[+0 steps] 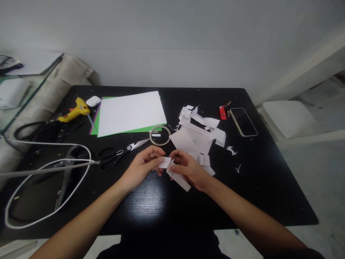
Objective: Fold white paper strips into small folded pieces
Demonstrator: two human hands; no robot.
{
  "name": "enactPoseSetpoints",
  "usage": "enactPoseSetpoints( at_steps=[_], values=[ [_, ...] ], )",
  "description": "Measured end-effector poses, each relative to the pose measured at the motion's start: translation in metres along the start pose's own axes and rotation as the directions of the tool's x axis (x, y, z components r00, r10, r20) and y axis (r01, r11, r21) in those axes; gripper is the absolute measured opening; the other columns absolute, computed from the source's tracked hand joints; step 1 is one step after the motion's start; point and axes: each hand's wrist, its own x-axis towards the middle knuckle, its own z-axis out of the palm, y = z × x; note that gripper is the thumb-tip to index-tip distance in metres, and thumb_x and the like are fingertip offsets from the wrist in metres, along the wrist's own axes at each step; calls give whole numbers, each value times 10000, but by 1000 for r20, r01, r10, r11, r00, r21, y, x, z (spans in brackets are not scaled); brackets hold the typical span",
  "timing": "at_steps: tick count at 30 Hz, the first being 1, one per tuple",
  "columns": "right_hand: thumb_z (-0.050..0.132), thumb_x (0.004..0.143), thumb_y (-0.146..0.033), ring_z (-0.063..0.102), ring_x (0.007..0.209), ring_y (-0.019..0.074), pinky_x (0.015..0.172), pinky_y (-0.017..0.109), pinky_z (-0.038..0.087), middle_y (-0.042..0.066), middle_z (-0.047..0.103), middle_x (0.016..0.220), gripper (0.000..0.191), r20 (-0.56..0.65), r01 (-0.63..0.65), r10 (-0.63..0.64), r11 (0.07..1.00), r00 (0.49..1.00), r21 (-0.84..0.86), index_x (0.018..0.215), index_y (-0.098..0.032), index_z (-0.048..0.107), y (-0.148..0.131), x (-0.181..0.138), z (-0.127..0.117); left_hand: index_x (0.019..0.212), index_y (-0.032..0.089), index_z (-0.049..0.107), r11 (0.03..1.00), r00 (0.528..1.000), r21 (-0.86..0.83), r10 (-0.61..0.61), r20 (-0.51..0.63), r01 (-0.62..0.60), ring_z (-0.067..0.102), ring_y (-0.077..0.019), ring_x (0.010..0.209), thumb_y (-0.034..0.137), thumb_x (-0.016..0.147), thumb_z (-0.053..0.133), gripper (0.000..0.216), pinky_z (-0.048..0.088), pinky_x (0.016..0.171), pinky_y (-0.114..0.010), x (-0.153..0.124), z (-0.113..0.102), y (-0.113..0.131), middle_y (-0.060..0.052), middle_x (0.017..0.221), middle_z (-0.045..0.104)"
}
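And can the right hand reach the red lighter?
Probably yes: only loose paper scraps lie between the right hand and the red lighter, though that hand's fingers hold a white paper piece.

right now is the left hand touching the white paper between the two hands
Touching: the head view shows the left hand with its thumb lying over the left end of the white paper.

At centre, the left hand (147,163) and right hand (190,169) are hiding parts of a white paper piece (180,180). At far left, a pale cord (27,173) is running out of frame (specks (16,197) nearby are looking too small to identify).
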Motion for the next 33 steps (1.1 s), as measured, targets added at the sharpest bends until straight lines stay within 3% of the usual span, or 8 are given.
enactPoseSetpoints(
  at_steps=[9, 18, 26, 33],
  values=[
    [1003, 655, -239, 710, 773, 101, 750, 230, 563, -34, 760, 879, 452, 11, 5, -4, 999, 1000, -54, 946, -195, 660, 2, 3, -2, 1043, 150, 707, 988, 996, -129, -88, -21, 84, 652, -96, 638, 275, 800, 892, 330, 552, 565, -182, -1, -1, 5, -14, 816, 705],
    [1027, 600, -246, 692, 806, 115, 790, 258, 533, -46, 737, 890, 527, -73, 49, -59, 990, 996, -131, 930, -217, 617, 6, 4, -6, 1032, 146, 715, 992, 997, -105, -71, -37, 67, 630, -102, 664, 288, 798, 898, 329, 525, 582, -185, -1, -2, 7, -11, 789, 694],
    [1018, 622, -261, 646, 756, 97, 748, 248, 490, -59, 709, 842, 487, -57, 69, -81, 981, 995, -180, 874, -207, 605, 3, 3, -6, 1029, 145, 719, 996, 997, -72, -65, -53, 61, 621, -103, 671, 307, 813, 885, 317, 505, 590, -192, 0, -3, 7, -11, 790, 692],
    [992, 668, -270, 669, 765, 107, 758, 258, 502, -50, 727, 849, 423, -49, 121, -134, 971, 990, -206, 877, -212, 629, 2, 2, -6, 1044, 164, 705, 997, 999, 67, -23, -41, 25, 637, -113, 726, 360, 881, 831, 285, 518, 637, -205, 0, -6, -1, -9, 837, 711]
  ],
)
